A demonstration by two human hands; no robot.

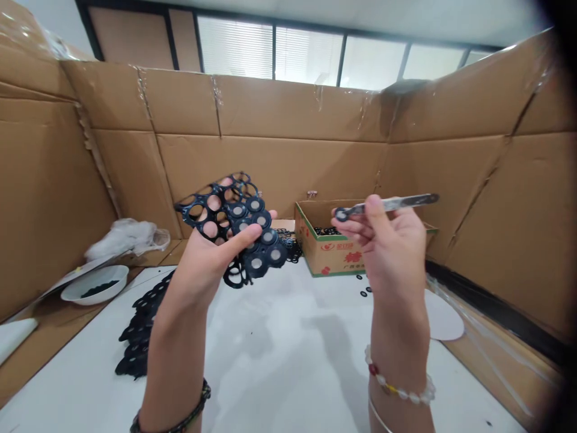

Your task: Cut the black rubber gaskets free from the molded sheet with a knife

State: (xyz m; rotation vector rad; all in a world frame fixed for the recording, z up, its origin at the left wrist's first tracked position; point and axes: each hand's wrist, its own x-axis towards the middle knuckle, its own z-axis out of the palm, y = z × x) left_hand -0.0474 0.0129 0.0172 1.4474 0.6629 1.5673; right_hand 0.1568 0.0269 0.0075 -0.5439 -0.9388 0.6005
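Black plastic frame of joined rings (234,225) held up above the white desk (279,355), left hand (205,258) clenched on its lower edge. About seven rings carry grey discs, the upper ones look empty, so roughly half filled. Right hand (387,240) pinches a thin metal tool (387,205). Open cardboard box (329,249) behind, black frame pile (139,331) left
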